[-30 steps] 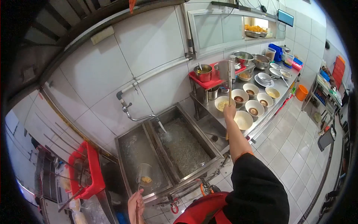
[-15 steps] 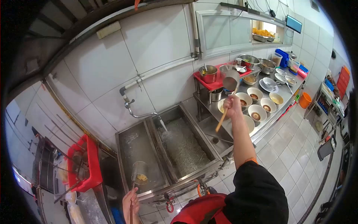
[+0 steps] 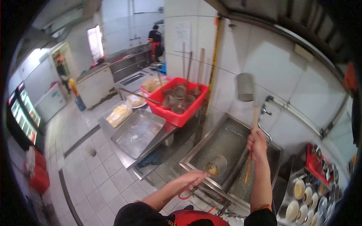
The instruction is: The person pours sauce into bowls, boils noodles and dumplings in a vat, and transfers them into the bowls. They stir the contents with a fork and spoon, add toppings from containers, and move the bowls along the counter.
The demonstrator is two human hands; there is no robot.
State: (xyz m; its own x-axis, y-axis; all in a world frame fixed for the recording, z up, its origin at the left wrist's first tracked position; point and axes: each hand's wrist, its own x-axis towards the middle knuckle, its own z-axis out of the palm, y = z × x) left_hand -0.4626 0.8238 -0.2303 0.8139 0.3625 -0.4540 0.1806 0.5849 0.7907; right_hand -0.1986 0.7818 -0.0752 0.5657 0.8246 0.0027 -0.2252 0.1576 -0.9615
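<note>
My right hand (image 3: 257,141) grips the long wooden handle of a deep metal noodle strainer (image 3: 246,88). That strainer is raised above the sink-like metal basins, against the white wall; its inside is hidden. Lower down, my left hand (image 3: 193,177) is closed around the handle of a second noodle strainer (image 3: 219,164), which holds some yellowish food and sits over the front of the left basin (image 3: 215,140). Cloudy water fills this basin. The right basin (image 3: 241,190) lies below my right forearm, partly hidden by it.
Left of the basins, a red plastic bin (image 3: 177,117) holds several strainers with handles sticking out. Beside it are a metal tray (image 3: 137,132) and bagged food (image 3: 119,115). Several bowls (image 3: 299,189) stand at lower right. A person (image 3: 155,41) is at the back.
My view has swung left, bringing the red bin and tray into full sight. The right strainer has moved from near the bowls to above the basins. Both hands keep their strainers.
</note>
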